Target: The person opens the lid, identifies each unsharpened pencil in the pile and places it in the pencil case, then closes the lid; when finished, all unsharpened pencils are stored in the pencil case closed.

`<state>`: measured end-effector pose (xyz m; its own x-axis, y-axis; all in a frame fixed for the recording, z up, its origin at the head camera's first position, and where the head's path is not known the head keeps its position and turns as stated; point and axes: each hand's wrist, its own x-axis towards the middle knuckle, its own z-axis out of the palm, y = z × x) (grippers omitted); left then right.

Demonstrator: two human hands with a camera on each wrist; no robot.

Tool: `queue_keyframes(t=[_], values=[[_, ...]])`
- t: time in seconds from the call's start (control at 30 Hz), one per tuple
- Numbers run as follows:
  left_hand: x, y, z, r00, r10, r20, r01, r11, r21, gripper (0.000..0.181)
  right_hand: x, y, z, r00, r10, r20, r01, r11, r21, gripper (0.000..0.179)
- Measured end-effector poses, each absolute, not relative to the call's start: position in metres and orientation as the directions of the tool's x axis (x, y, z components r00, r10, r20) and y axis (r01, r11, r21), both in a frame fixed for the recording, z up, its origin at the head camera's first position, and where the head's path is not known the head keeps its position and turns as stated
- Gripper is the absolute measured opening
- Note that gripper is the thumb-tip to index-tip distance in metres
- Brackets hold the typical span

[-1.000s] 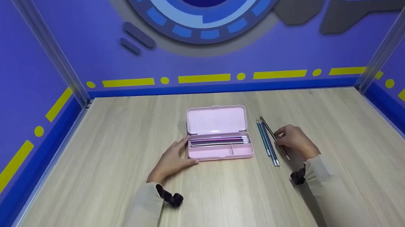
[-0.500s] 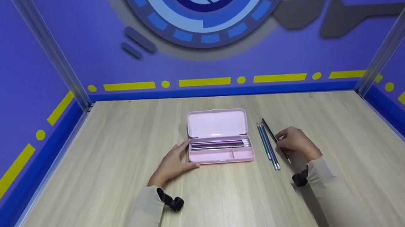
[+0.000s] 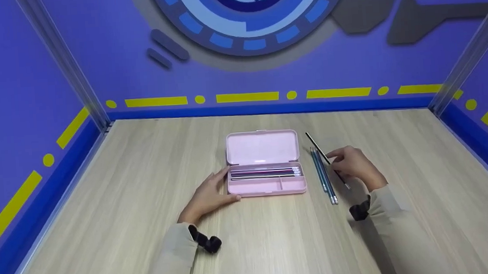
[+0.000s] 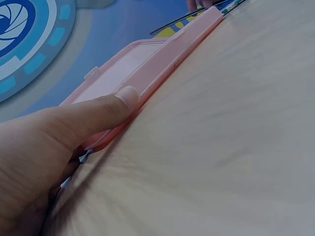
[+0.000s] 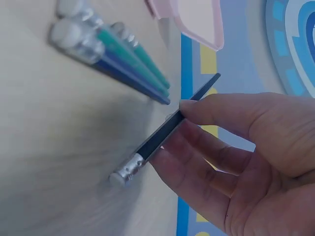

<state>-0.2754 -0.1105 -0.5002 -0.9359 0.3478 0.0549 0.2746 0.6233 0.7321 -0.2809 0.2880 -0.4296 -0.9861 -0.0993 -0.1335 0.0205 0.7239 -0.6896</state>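
An open pink pencil case (image 3: pixel 254 186) lies on the table with its lid (image 3: pixel 262 147) tilted back. Several pencils (image 3: pixel 263 173) with white erasers fill its long rear compartment. My left hand (image 3: pixel 207 198) holds the case's left end, thumb on the front wall and fingers at the left side. To the right of the case, my right hand (image 3: pixel 355 168) pinches a black pencil (image 5: pixel 160 137) between thumb and fingers. Its eraser end slants down toward the table and its far end points up and away. Beside it lie blue and green pencils (image 3: pixel 324 178), partly crossed by the black one.
The case's two front compartments show bare pink floor. Blue panels (image 3: pixel 248 78) with yellow marks wall the wooden table (image 3: pixel 259 239) at the back and sides. Black wrist cameras (image 3: pixel 208 241) sit on both sleeves.
My right hand has lifted the black pencil slightly off the table, and its far end has swung left over the blue and green pencils. The left hand and case stay put.
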Motion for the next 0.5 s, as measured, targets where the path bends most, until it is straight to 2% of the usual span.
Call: queue_keyframes(t=[0.3,0.5], values=[[-0.277,-0.112,-0.495,-0.936,0.346,0.064,0.281,0.623,0.73,0.096,-0.29,0.266,-0.414,-0.985,-0.145,-0.095,-0.057,0.79,-0.61,0.038],[-0.274,-0.112,-0.497,-0.933,0.352,0.07,0.288,0.619,0.731,0.095,-0.295,0.248,-0.407,-0.969,-0.246,-0.012,-0.193,0.789,-0.583,0.032]])
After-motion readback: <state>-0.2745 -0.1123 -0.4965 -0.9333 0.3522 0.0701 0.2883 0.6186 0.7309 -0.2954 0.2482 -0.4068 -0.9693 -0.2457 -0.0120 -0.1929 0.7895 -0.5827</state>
